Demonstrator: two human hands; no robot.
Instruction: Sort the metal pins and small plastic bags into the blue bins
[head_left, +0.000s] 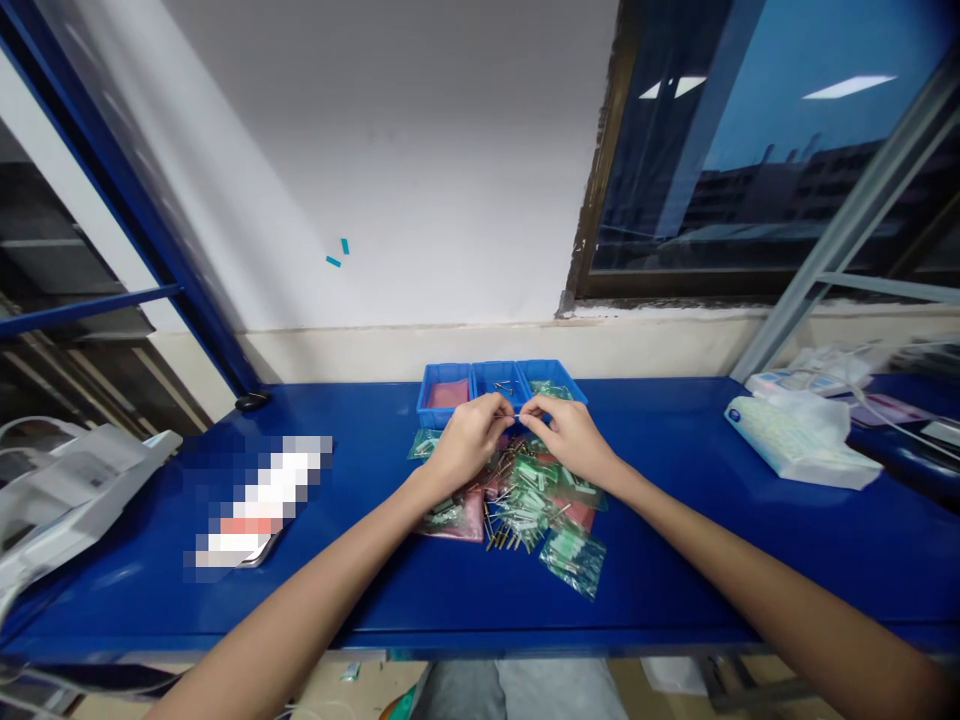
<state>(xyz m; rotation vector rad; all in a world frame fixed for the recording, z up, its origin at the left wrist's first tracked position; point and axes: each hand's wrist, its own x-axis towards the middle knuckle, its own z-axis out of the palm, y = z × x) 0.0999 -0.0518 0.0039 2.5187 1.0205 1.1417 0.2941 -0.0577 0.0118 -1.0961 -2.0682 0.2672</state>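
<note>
My left hand (472,432) and my right hand (566,432) are close together above the middle of the blue table, fingertips pinched and nearly touching. A small thin piece (517,416) spans the gap between the fingertips, too small to name. Below the hands lies a pile of thin metal rods (512,480) mixed with small pale pieces and clear green bags (574,562). Pink bags (469,515) stick out at the pile's left. Just behind the hands stand three joined blue bins, the left bin (422,395) with pink material, the middle bin (495,368) with a few rods.
A blurred-out flat item (262,505) lies on the blue table (360,590) at the left, near white power strips or boxes (82,490). To the right are a tissue pack (799,440) and cables. Blue and grey frame posts rise at both sides, before a wall and window.
</note>
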